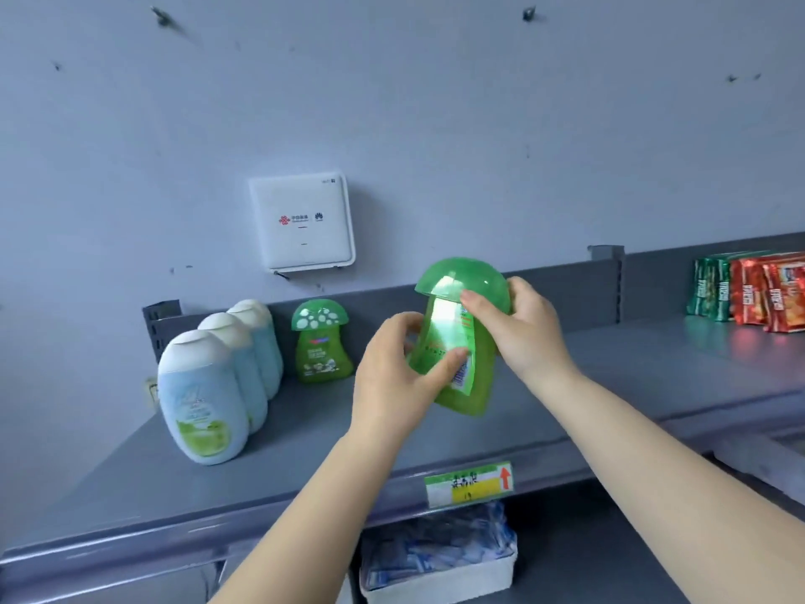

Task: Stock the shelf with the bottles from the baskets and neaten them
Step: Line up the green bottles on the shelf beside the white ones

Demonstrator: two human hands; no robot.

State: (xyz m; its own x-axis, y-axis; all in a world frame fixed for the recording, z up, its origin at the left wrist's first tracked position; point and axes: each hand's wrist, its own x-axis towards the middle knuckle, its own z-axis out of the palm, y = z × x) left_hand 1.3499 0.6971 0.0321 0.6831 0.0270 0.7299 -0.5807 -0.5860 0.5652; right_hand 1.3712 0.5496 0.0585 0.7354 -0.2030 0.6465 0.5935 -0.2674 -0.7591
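Observation:
A green mushroom-capped bottle (453,342) is held tilted above the grey shelf (305,438), its back label toward me. My left hand (392,385) grips its lower body from the left, thumb across the label. My right hand (522,333) holds the neck and cap from the right. A second green mushroom bottle (321,342) stands upright at the back of the shelf. Left of it, three pale blue bottles with white caps (204,398) stand in a row running front to back.
A white router box (301,222) hangs on the wall above the shelf. Red and green snack packs (749,296) stand at the far right of the shelf. A price tag (469,483) sits on the shelf's front edge. A white basket of blue packets (440,560) lies below.

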